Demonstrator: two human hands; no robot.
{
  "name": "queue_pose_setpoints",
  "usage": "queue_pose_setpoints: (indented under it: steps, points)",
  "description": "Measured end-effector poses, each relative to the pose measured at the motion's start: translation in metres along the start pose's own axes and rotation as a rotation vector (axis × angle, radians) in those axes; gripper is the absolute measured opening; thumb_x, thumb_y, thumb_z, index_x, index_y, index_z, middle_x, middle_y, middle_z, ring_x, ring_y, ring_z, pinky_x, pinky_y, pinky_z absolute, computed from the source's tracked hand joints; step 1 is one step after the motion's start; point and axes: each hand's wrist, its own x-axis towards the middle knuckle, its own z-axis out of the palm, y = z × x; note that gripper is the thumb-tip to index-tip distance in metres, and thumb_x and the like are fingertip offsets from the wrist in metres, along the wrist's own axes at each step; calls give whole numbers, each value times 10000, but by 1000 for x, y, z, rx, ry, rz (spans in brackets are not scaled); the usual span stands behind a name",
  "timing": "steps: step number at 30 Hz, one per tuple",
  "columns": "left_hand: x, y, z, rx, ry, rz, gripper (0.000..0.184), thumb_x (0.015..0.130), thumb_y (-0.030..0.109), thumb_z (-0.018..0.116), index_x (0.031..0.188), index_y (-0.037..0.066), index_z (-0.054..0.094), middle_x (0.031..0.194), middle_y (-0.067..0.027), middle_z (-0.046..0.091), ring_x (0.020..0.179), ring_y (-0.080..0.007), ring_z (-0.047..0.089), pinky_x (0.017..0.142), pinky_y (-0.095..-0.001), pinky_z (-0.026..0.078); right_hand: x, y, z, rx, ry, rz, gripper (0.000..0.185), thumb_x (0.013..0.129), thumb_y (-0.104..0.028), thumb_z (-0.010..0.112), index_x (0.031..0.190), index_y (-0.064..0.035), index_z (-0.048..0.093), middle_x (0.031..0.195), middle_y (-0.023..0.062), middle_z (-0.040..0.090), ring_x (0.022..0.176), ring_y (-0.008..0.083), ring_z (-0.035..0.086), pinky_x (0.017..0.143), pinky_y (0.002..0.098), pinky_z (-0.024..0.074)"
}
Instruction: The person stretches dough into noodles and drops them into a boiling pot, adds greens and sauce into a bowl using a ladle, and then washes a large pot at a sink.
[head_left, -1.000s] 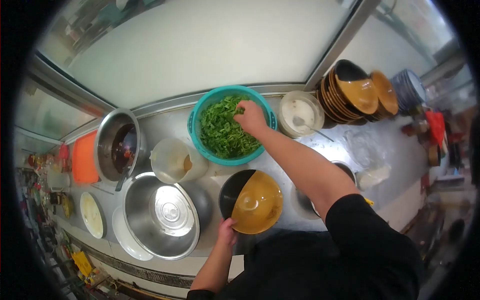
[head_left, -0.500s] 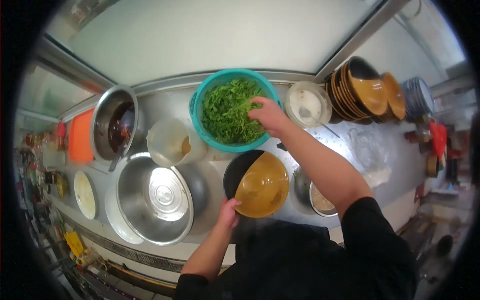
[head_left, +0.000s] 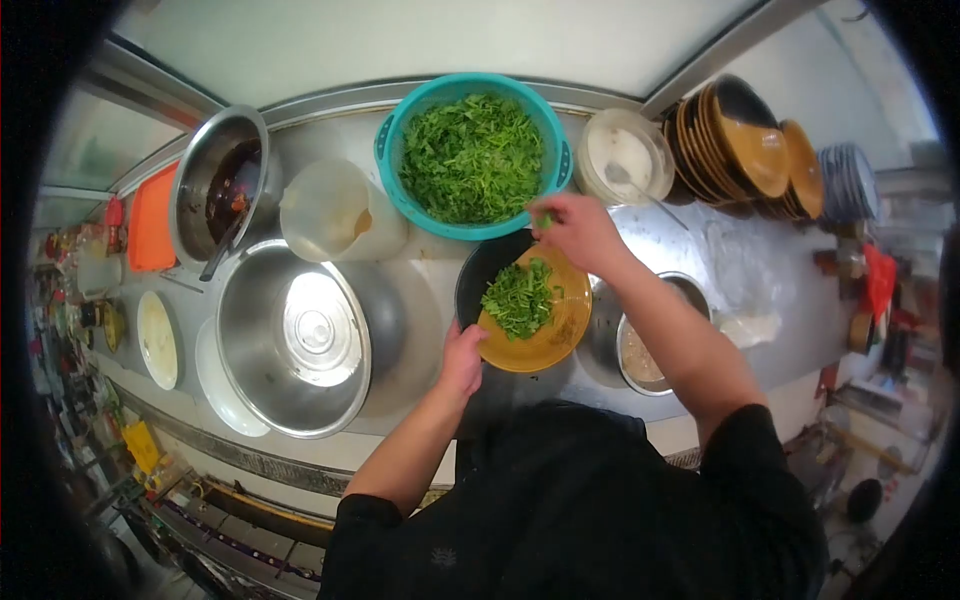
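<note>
My left hand (head_left: 463, 362) grips the near-left edge of a black and yellow bowl (head_left: 568, 325), thumb over the rim. Inside this bowl lies a small heap of chopped green herbs (head_left: 518, 302), which look like cilantro. Over its upper right rim is my right hand (head_left: 583, 236), fingers pinched together with a bit of green herb showing between them. Just beyond the bowl stands a teal plastic basin (head_left: 388, 148), full of the same chopped greens (head_left: 470, 155).
On the metal counter stand a large steel basin (head_left: 235, 345), a steel bowl of dark sauce (head_left: 190, 225), a translucent jug (head_left: 315, 205) and a tub of white powder with a spoon (head_left: 625, 155). Stacked bowls (head_left: 745, 150) are at right. A steel pot (head_left: 690, 290) sits under my right forearm.
My right hand has come out of the teal basin toward me, over the bowl. The bowl, bare inside before, now holds chopped greens. The whole view has shifted slightly.
</note>
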Motion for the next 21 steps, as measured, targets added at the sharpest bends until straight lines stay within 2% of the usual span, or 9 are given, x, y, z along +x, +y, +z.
queue_pose_setpoints:
  steps: [3,4,6,8,9,12,15,17,21]
  points:
    - [7,-4,-6,31,29,-1,446,753,1,447,1199,5,460,1086,-99,579,984,-207,557,847,-314,446,49,-2,20,-148,120,-125,318,737,-74,632,1054,-91,635,976,155,625,909,259,623,774,343,499]
    - [9,-4,-8,61,59,-25,435,760,0,445,1195,3,464,1085,-102,581,981,-208,556,844,-312,445,63,2,31,-373,310,-221,309,721,-81,640,1030,-88,638,931,146,618,897,269,613,782,368,491]
    - [13,-9,-14,98,74,-18,420,774,23,458,1194,2,453,1063,-113,580,957,-234,569,834,-339,462,85,14,42,-591,502,-321,300,705,-89,648,1005,-84,642,887,137,610,886,279,603,791,393,483]
    - [15,-8,-17,133,85,-9,408,789,46,472,1193,2,441,1040,-124,579,934,-260,582,823,-367,479,102,21,48,-637,77,-192,305,698,-84,641,1003,-87,645,914,158,603,924,298,591,826,402,474]
    - [14,-7,-17,163,116,-38,398,791,48,472,1185,-5,448,1047,-127,579,925,-264,586,820,-370,479,106,20,45,-636,75,-199,305,698,-84,641,1003,-87,645,914,158,603,924,298,591,826,402,474]
    - [21,-17,-27,157,130,-31,387,793,50,474,1175,-13,458,1055,-132,580,911,-267,591,809,-371,481,109,16,31,-606,8,-261,318,689,-66,634,1005,-84,650,892,156,617,904,289,605,802,397,479]
    - [26,-26,-33,146,111,-12,383,791,47,476,1169,-17,463,1048,-134,585,907,-264,593,805,-366,481,101,6,18,-382,140,-209,299,683,-58,630,980,-77,659,860,156,633,864,291,615,777,402,482]
    - [25,-23,-29,168,113,-20,381,790,44,478,1165,-20,466,1039,-135,589,909,-261,593,808,-362,478,99,-4,12,6,139,170,258,682,-61,629,936,-69,666,816,155,643,809,298,621,749,405,485]
    - [25,-21,-26,140,108,-12,378,782,39,488,1154,-27,469,1016,-130,596,904,-258,593,808,-358,475,110,-8,28,37,137,147,281,699,-71,644,978,-41,645,896,141,635,851,294,602,783,395,472]
